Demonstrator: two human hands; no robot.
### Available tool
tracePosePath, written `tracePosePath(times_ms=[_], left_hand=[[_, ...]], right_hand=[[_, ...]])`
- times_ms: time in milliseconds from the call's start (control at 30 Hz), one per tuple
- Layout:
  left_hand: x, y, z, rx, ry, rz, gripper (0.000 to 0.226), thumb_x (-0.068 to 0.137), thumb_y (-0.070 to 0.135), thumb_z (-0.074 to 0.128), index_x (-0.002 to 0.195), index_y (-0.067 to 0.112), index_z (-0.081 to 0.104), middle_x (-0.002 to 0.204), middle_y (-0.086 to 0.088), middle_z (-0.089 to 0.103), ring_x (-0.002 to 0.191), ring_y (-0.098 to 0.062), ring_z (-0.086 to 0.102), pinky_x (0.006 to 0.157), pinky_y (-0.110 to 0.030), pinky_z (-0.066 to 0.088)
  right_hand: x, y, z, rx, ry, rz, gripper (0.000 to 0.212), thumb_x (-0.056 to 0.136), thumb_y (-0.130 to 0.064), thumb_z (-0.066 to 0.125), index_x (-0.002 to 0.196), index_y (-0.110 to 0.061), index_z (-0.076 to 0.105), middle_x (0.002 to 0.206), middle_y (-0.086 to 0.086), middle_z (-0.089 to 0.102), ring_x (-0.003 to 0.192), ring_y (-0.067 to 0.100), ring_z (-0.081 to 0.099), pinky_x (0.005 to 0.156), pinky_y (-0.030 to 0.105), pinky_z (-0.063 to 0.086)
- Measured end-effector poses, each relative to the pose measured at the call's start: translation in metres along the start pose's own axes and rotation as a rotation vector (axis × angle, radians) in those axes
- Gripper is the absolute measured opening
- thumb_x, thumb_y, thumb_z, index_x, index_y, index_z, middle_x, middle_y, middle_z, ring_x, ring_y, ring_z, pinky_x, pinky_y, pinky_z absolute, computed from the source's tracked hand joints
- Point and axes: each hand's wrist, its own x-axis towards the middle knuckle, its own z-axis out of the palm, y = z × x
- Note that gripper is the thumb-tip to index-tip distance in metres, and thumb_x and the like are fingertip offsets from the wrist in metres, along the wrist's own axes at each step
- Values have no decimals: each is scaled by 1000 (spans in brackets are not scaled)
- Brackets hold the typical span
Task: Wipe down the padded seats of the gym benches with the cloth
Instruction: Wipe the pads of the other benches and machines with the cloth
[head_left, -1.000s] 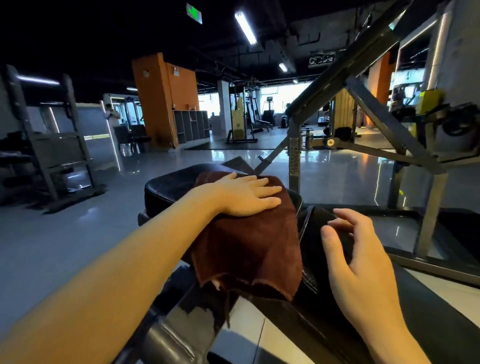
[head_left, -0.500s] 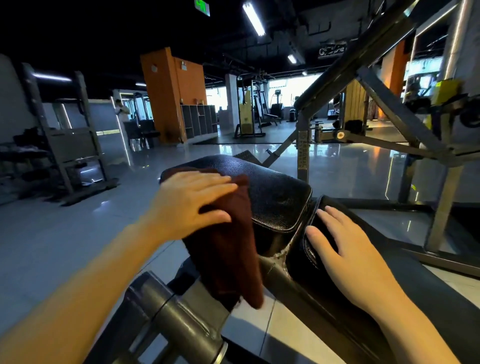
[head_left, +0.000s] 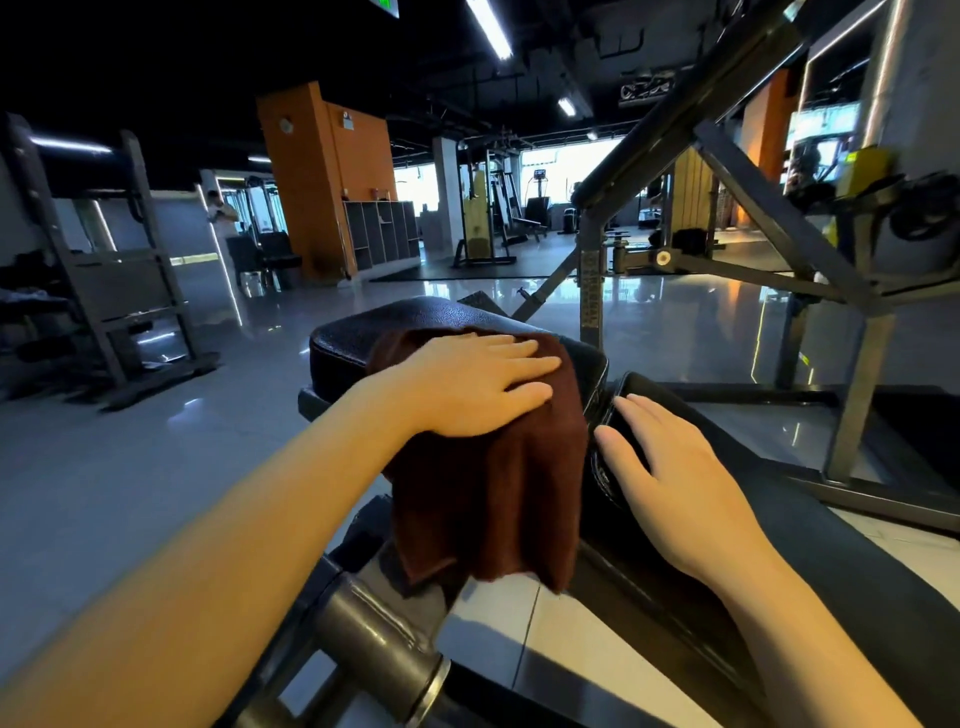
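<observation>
One left hand (head_left: 467, 384) has slid the cloth (head_left: 493, 467) back atop the seat (head_left: 363, 332).

We are looking at a dark brown terry cloth (head_left: 493, 467) lying draped over the near right part of a black padded leather seat (head_left: 415, 322); its lower half is hanging down the near side. Just right of it, a second black padded bench cushion (head_left: 857, 561) is slanting toward the near right.
</observation>
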Motion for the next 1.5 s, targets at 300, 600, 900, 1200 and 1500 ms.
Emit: tracePosePath(times_ms=[300, 600, 900, 1200, 1500], left_hand=[[-37, 11, 27, 86, 426, 233, 54, 97, 58, 31, 143, 33, 45, 150, 7, 44, 139, -16, 38, 113, -40, 26], [-52, -77, 76, 283, 940, 206, 48, 100, 54, 33, 125, 19, 52, 118, -11, 68, 113, -27, 56, 90, -41, 41], [-35, -23, 74, 218, 981, 207, 49, 100, 55, 30, 118, 20, 58, 115, -7, 70, 104, -29, 65, 89, -43, 44], [-29, -16, 66, 162, 1013, 349, 38, 98, 47, 49, 114, 21, 72, 115, -2, 71, 104, -24, 67, 84, -37, 48], [-48, -54, 66, 103, 952, 165, 45, 100, 48, 42, 115, 18, 71, 118, -2, 69, 108, -27, 64, 92, -43, 41]], right_hand=[[-1, 3, 0, 57, -34, 13, 82, 80, -65, 21, 152, -26, 30, 158, -9, 27, 145, 7, 20, 108, 19, 13], [-4, 6, 1, 88, -16, 10, 81, 77, -69, 20, 149, -34, 32, 155, -17, 29, 143, 1, 21, 108, 18, 15], [-3, 4, 3, 71, 4, 2, 78, 81, -64, 21, 149, -29, 34, 155, -12, 32, 143, 4, 23, 106, 17, 14], [-4, 6, 0, 77, -16, 14, 74, 82, -64, 23, 149, -33, 34, 154, -15, 32, 141, 0, 24, 107, 18, 16], [-1, 10, 7, 46, 15, -6, 69, 90, -66, 23, 147, -30, 38, 153, -12, 37, 141, 6, 29, 109, 24, 23]])
